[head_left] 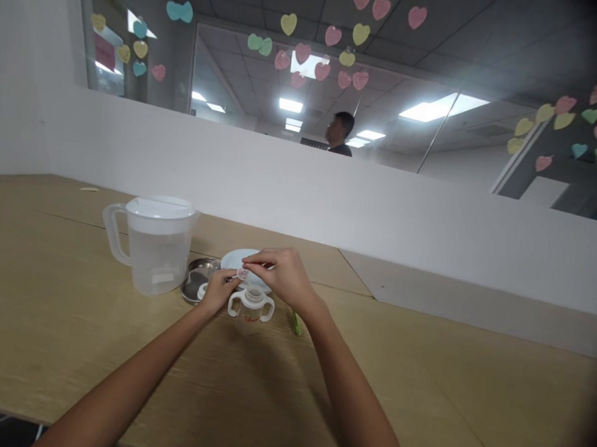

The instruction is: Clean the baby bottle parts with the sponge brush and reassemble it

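Observation:
My left hand (219, 291) is closed, its fingertips pinching a small round pale disc (243, 274) with pinkish marks. Just above the disc, my right hand (283, 273) has its thumb and fingertips pressed together; whatever lies between them is too small to make out. Below both hands a clear baby bottle (248, 314) with white side handles and red print stands upright on the table, its neck uncovered. Behind the hands lies a white plate (232, 257), partly hidden. Beside my left hand is a round metal tray (189, 291) holding a small white piece (203, 290).
A lidded clear plastic pitcher (159, 256) stands left of the tray on the wooden table (96, 346). A thin green item (296, 322) lies by my right forearm. Behind the table rises a white wall (260, 181) with a window, where a person (340, 132) shows beyond.

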`<state>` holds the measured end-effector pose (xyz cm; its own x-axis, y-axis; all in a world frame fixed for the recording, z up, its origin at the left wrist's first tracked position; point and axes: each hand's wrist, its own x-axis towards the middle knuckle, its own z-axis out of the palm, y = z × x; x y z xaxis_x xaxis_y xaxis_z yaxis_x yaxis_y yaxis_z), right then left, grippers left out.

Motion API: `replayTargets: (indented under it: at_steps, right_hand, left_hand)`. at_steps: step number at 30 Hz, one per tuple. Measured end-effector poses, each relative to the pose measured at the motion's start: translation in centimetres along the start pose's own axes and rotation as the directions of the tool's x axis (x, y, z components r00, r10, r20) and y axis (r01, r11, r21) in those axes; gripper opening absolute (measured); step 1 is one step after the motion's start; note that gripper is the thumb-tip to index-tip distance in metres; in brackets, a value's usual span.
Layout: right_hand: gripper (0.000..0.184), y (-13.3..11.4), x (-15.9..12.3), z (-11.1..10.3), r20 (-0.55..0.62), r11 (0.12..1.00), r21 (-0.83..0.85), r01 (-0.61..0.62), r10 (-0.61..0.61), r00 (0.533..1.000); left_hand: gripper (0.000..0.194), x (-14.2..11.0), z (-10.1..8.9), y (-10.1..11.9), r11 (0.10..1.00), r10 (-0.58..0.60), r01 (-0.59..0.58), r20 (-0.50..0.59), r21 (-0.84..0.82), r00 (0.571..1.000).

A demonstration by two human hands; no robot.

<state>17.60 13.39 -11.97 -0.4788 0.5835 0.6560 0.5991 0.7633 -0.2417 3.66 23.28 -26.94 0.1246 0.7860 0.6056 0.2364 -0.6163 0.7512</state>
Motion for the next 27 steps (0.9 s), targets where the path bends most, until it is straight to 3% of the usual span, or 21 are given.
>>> replayTargets:
  at_steps: [4,14,22,27]
  right_hand:
    - [0.014,0.0,0.1,0.4,0.017,0.998,-0.068,0.009,-0.008,1.0]
    - [0.014,-0.3,0.0,-0.6,0.027,0.999,0.018,-0.034,0.033,0.999]
    - [0.011,-1.0,-0.3,-0.7,0.177,0.997,-0.004,-0.074,0.073,0.981]
    - [0.014,-0.6,-0.2,-0.4,0.19,0.995,-0.007,-0.097,0.097,0.977]
  left_hand:
    - [0.028,0.0,0.0,0.1,1.0,-0.002,0.002,-0.011,-0.008,1.0]
    - [0.026,0.0,-0.1,0.3,1.0,-0.008,0.007,-0.064,-0.019,0.998]
    - [0.025,0.0,0.1,-0.5,0.999,-0.008,0.006,-0.053,-0.045,0.999]
    - [0.025,0.0,0.2,-1.1,0.999,-0.006,0.004,-0.051,-0.045,0.999]
